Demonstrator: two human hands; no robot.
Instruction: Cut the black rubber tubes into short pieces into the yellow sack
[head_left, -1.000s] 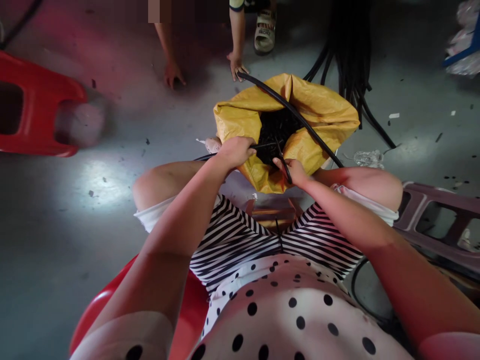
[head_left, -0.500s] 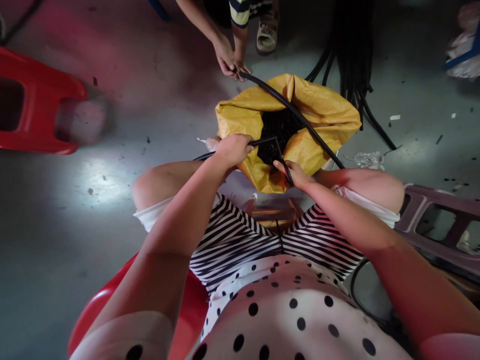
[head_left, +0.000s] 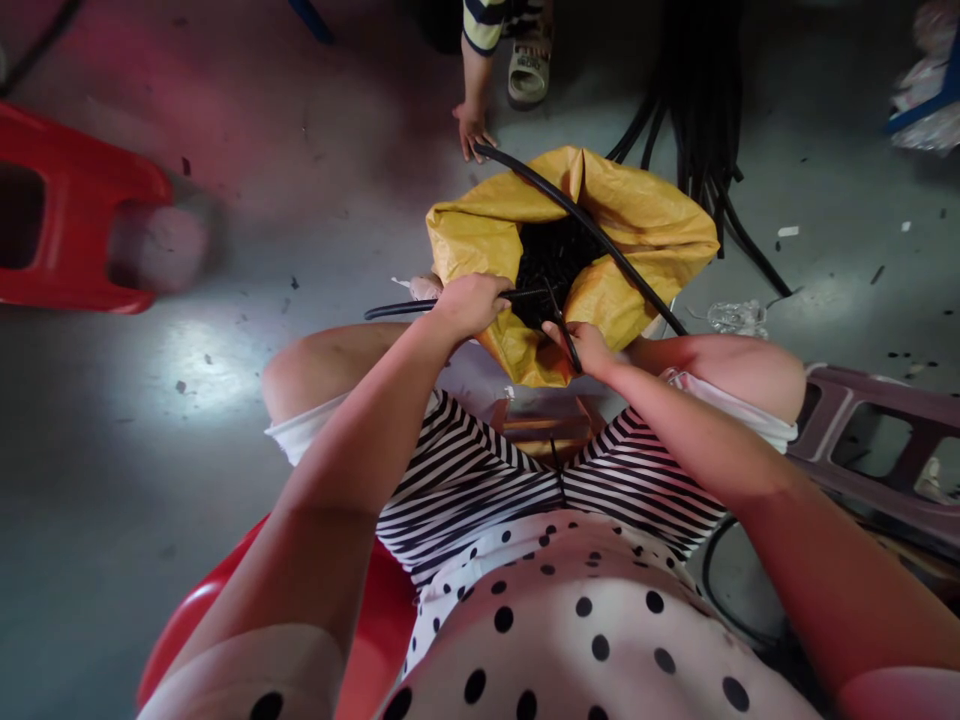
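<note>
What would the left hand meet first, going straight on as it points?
Probably the dark tool in the right hand, by the end of the held black tube; depth over the yellow bag is unclear.

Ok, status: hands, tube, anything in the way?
Left hand: grip closed on black tube. Right hand: holds dark tool, type unclear, by tube's end. Second tube lies across yellow sack, co-worker's hand at one end.

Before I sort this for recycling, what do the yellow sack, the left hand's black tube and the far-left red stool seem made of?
Yellow sack: probably plastic sheeting, slightly glossy, sharply creased.
Black tube: likely flexible plastic, dull sheen, finely ridged.
Red stool: apparently moulded plastic, smooth, rounded openings.
</note>
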